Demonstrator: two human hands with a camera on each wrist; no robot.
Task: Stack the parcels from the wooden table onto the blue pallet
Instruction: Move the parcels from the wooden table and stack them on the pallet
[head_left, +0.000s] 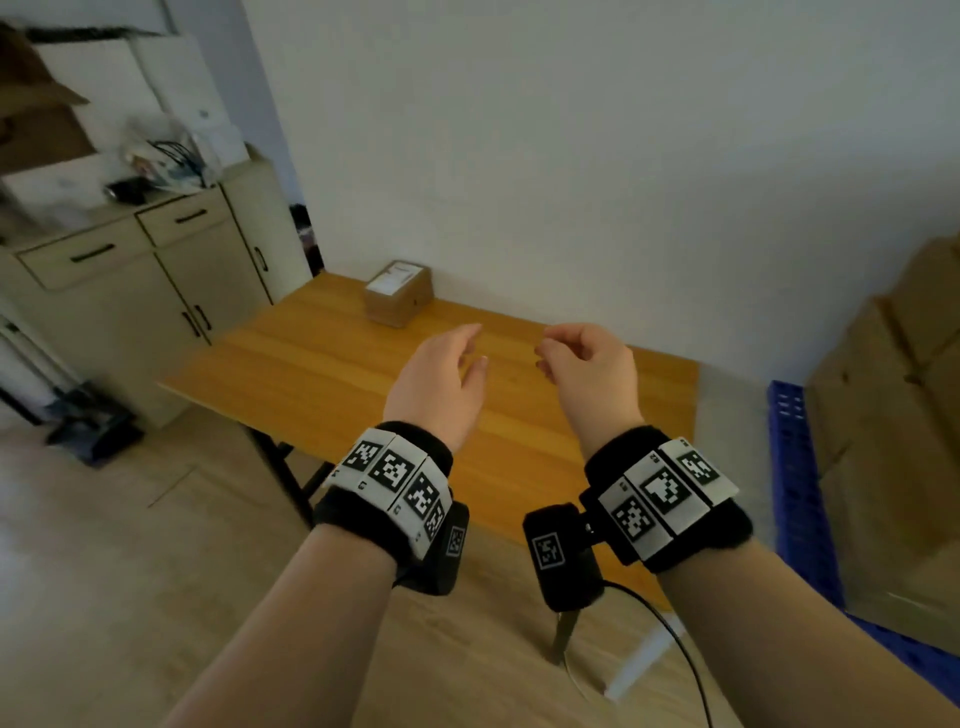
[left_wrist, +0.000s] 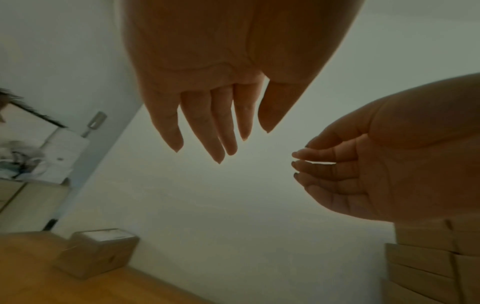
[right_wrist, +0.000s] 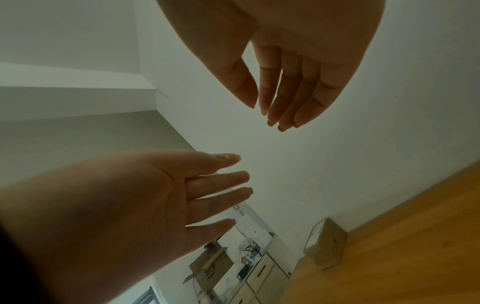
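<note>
Both hands are hovering empty above the wooden tabletop (head_left: 322, 358), the left hand (head_left: 436, 384) with fingers released and the right hand (head_left: 592, 374) loosely curled. The last parcel (head_left: 397, 293), a small rectangular cardboard box bearing a white label, is sitting at the far edge beside the wall. Judged step: reaching; next, gripping opposite faces and carrying it to the ribbed plastic blue pallet (head_left: 795, 467).

both hands empty — left hand (head_left: 441, 382), right hand (head_left: 589, 376) — above wooden table (head_left: 311, 358); parcel (head_left: 398, 292) at far edge

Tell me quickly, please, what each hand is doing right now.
Left hand: open, fingers relaxed, holding nothing.
Right hand: open, fingers loosely curled, holding nothing.
</note>
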